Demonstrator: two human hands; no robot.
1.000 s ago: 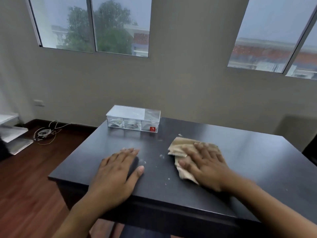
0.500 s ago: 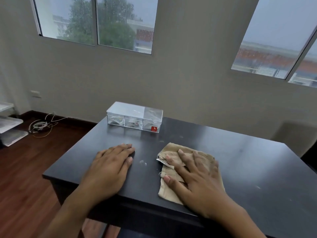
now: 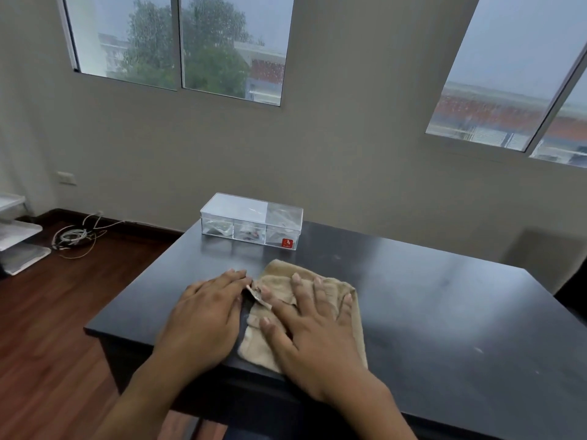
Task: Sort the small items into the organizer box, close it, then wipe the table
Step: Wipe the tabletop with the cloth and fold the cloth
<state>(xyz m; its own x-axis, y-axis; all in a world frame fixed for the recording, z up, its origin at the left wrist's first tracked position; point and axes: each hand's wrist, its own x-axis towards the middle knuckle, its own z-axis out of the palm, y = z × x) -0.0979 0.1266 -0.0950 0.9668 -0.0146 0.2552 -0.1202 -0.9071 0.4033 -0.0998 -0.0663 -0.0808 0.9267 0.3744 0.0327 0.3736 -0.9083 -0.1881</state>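
A clear plastic organizer box [image 3: 251, 220] with a red label stands at the far left corner of the dark table [image 3: 444, 300], lid down, small items visible in its compartments. A beige cloth [image 3: 352, 315] lies flat near the table's front edge. My right hand [image 3: 313, 328] presses flat on the cloth, fingers spread. My left hand [image 3: 206, 315] rests palm down on the table right beside the cloth's left edge, its fingertips touching the cloth's white tag.
A few pale specks [image 3: 478, 350] lie on the table's right part. Left of the table is wooden floor with a coil of white cable [image 3: 74, 236] and white trays [image 3: 19, 246] by the wall. A wall with windows stands behind the table.
My right hand has slid the cloth leftward and toward the front edge, over the crumbs between the hands. The cloth now meets my left hand, which stayed in place.
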